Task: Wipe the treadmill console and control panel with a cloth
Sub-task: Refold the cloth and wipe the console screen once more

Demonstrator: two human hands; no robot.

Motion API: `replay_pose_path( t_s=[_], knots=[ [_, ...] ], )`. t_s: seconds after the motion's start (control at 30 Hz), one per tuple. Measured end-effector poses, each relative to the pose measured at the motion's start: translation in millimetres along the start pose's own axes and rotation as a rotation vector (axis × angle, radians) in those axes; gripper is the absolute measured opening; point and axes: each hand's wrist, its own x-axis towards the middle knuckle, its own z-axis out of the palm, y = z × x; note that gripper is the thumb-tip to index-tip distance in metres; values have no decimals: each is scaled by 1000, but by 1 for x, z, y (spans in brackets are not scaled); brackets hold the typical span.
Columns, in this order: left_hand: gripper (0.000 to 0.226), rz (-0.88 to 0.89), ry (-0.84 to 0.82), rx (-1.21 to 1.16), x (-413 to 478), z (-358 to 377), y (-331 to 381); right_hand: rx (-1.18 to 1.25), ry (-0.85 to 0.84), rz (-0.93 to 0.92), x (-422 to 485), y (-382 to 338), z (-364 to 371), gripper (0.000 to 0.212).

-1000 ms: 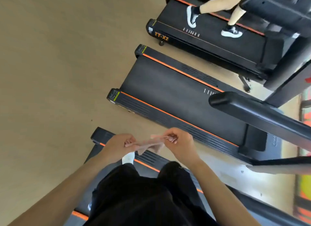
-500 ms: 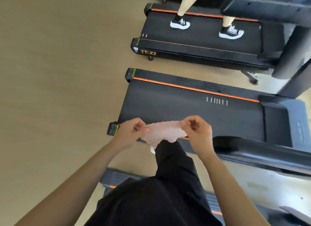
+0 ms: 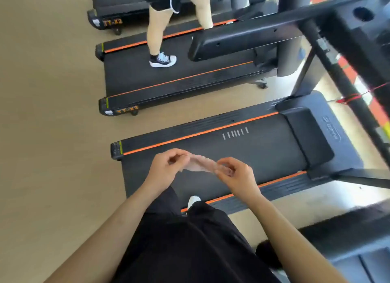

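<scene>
A thin pale pink cloth (image 3: pixel 200 164) is stretched between both hands above a black treadmill belt (image 3: pixel 263 154). My left hand (image 3: pixel 166 168) pinches its left end, and my right hand (image 3: pixel 236 177) pinches its right end. The cloth looks partly bunched. The treadmill's console is out of view; only a black upright and frame (image 3: pixel 348 76) and a handrail (image 3: pixel 242 40) cross the upper right. My black trousers and one white shoe tip (image 3: pixel 193 199) show below the hands.
Another person in black-and-white sneakers (image 3: pixel 162 60) walks on the adjacent treadmill (image 3: pixel 190 76) further away. A third treadmill stands at the top left. Tan floor (image 3: pixel 52 135) fills the left side. A dark machine part (image 3: pixel 348 240) lies at the lower right.
The view has swung to the right and I have stepped onto a nearer treadmill. Both hands keep hold of the cloth, which was spread wider half a second ago and is now narrower.
</scene>
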Motion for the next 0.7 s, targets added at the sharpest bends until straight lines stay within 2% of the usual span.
replay_pose_path(
  t_s=[0.07,0.2,0.23,0.3,0.37,0.43,0.53,0.6,0.7],
  knots=[
    [19,26,-122,16,39,4,13,6,28,53,19,-9,-1,16],
    [8,82,-475,80,127,20,40,99,56,105,62,-30,-7,38],
    [7,124,-562,120,148,25,50,123,75,101,74,-35,-9,32],
    [5,210,-690,186,184,36,72,192,174,147,90,-42,-16,6],
    [5,275,-773,190,213,51,92,248,322,217,104,-40,-27,16],
    [16,285,-841,163,237,65,112,301,440,247,110,-42,-44,20],
    [30,300,-1006,213,269,94,132,327,581,221,116,-50,-86,18],
    [26,340,-1066,286,288,120,139,360,683,200,118,-52,-120,14],
    [15,353,-1139,373,310,169,152,341,803,176,122,-38,-172,20]
  ],
)
